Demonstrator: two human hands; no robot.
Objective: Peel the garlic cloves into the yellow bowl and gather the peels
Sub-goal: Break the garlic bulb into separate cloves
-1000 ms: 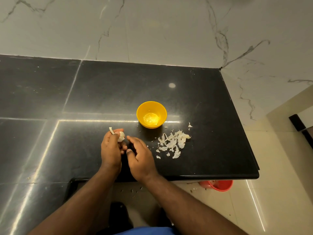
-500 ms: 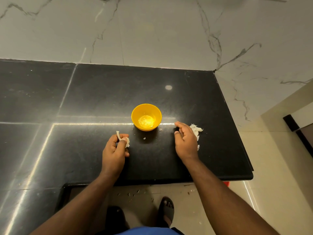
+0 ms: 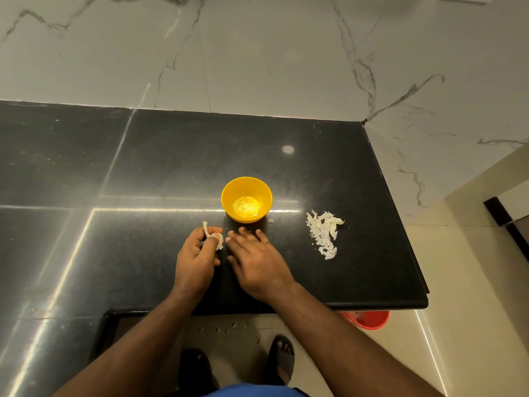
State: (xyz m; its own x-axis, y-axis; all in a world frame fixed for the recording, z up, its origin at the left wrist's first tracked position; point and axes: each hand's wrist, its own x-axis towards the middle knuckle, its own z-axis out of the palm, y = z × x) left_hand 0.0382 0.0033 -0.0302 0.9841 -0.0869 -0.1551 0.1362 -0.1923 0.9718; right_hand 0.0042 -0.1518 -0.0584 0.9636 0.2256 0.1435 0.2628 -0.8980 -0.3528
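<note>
From the head view, the left hand (image 3: 196, 262) has its grip grasping a garlic clove (image 3: 216, 239) with a strip of peel sticking up, just near-left of the yellow bowl (image 3: 246, 199) on the black desk (image 3: 143, 167). The right hand (image 3: 254, 260) lies beside it, fingers straight and released over the desk. The pile of peels (image 3: 324, 233) sits well to the right of the bowl.
</note>
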